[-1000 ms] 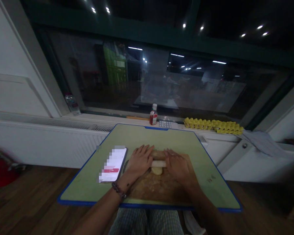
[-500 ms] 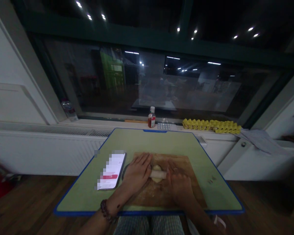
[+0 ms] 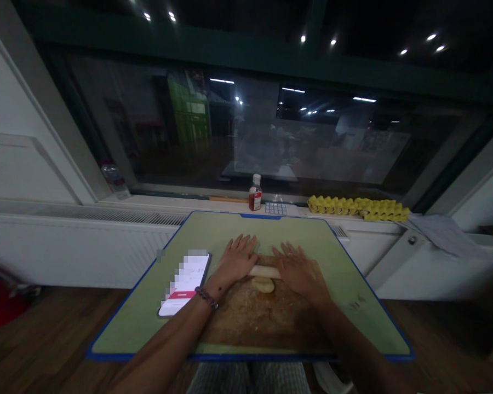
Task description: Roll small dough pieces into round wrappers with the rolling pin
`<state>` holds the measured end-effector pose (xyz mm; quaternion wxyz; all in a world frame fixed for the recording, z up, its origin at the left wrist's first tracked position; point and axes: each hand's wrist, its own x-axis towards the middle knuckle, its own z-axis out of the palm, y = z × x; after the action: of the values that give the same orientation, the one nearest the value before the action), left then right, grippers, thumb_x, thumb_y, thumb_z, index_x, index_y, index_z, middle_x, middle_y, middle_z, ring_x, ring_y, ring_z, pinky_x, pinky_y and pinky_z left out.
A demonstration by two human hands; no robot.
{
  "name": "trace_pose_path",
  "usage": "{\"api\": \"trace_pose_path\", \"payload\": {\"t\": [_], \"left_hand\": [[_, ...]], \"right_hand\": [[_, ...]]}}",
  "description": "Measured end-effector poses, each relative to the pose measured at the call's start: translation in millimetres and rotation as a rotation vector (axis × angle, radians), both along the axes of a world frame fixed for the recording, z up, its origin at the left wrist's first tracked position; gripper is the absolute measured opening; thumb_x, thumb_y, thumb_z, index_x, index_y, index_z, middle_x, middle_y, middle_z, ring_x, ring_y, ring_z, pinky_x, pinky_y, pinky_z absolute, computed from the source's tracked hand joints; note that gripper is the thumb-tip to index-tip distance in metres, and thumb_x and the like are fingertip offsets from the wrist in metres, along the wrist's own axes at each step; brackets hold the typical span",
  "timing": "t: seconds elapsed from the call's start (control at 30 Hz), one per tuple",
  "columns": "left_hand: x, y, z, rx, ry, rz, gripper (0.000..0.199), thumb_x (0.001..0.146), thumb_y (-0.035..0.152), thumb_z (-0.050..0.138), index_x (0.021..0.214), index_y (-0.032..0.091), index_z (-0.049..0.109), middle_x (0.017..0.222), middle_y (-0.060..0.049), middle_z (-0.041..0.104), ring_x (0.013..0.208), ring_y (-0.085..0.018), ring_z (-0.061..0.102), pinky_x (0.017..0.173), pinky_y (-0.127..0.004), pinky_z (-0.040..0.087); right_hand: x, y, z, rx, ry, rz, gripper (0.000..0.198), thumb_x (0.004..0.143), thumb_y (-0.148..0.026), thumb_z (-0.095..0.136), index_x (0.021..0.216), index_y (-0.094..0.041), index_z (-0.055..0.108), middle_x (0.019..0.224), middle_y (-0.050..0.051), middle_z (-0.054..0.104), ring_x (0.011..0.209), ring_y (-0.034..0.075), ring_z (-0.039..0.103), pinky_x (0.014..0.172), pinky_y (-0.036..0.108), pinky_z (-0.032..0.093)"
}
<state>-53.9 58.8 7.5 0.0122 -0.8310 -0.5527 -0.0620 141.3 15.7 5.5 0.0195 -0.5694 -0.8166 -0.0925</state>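
A pale rolling pin [image 3: 264,272] lies crosswise near the far part of a wooden board [image 3: 258,314]. My left hand [image 3: 238,257] rests flat over its left end, fingers stretched forward and spread. Over the right end lies my right hand [image 3: 296,268], palm down, its fingers also spread. Both palms cover the pin's ends, so only the middle shows. Just on the near side of the pin sits a small flattened piece of dough [image 3: 263,284]. Faint white specks dot the board.
A phone [image 3: 187,279] with a lit screen lies left of the board on a green, blue-edged table [image 3: 148,339]. Behind, the windowsill bears a small bottle of reddish liquid [image 3: 255,194], yellow egg cartons [image 3: 357,208] and a clear bottle [image 3: 115,180].
Both hands have pushed the rolling pin away from me, off the dough to its far side. My fingers have stretched out, and the dough now shows whole.
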Motion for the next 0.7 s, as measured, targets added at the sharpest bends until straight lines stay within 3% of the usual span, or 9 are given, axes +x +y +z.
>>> {"api": "trace_pose_path", "payload": {"t": [0.13, 0.3, 0.47, 0.6, 0.7], "left_hand": [[-1.9, -9.2, -6.5, 0.047, -0.04, -0.005, 0.053, 0.096, 0.035, 0.035, 0.147, 0.02, 0.036, 0.151, -0.007, 0.039, 0.141, -0.027, 0.028, 0.114, -0.048, 0.022], [-14.0, -23.7, -19.5, 0.076, -0.145, -0.097, 0.047, 0.098, 0.034, 0.033, 0.143, 0.025, 0.04, 0.147, -0.004, 0.045, 0.138, -0.024, 0.034, 0.113, -0.048, 0.025], [-29.7, -40.4, -5.2, 0.182, -0.298, -0.273, 0.046, 0.099, 0.037, 0.033, 0.144, 0.026, 0.036, 0.15, -0.004, 0.038, 0.139, -0.022, 0.027, 0.115, -0.045, 0.019], [-38.8, -65.3, 7.6, 0.333, -0.461, -0.197, 0.037, 0.099, 0.034, 0.035, 0.131, 0.021, 0.046, 0.137, -0.009, 0.047, 0.126, -0.024, 0.038, 0.104, -0.042, 0.032], [-40.6, -79.8, 2.4, 0.239, -0.422, -0.157, 0.034, 0.094, 0.046, 0.045, 0.115, 0.019, 0.054, 0.117, -0.008, 0.056, 0.109, -0.025, 0.048, 0.091, -0.04, 0.04]], "right_hand": [[-7.1, -7.4, -2.2, 0.022, 0.055, -0.056, 0.044, 0.097, -0.023, 0.034, 0.137, -0.017, 0.051, 0.145, 0.014, 0.043, 0.14, 0.028, 0.028, 0.114, 0.051, 0.022], [-17.3, -34.8, -1.2, 0.108, 0.217, -0.086, 0.039, 0.096, -0.027, 0.037, 0.127, -0.021, 0.06, 0.139, 0.008, 0.053, 0.135, 0.025, 0.039, 0.111, 0.043, 0.03], [-10.8, -48.5, -9.7, 0.068, 0.262, -0.012, 0.039, 0.093, -0.045, 0.049, 0.125, -0.026, 0.061, 0.133, 0.007, 0.058, 0.12, 0.025, 0.054, 0.097, 0.039, 0.045], [-2.0, -47.6, -18.3, 0.024, 0.25, -0.12, 0.037, 0.096, -0.044, 0.043, 0.118, -0.025, 0.064, 0.129, 0.008, 0.06, 0.102, 0.022, 0.064, 0.085, 0.033, 0.05], [1.0, -47.6, -17.7, 0.059, 0.27, -0.225, 0.039, 0.097, -0.045, 0.039, 0.117, -0.022, 0.064, 0.125, 0.009, 0.063, 0.096, 0.021, 0.066, 0.079, 0.031, 0.051]]}}
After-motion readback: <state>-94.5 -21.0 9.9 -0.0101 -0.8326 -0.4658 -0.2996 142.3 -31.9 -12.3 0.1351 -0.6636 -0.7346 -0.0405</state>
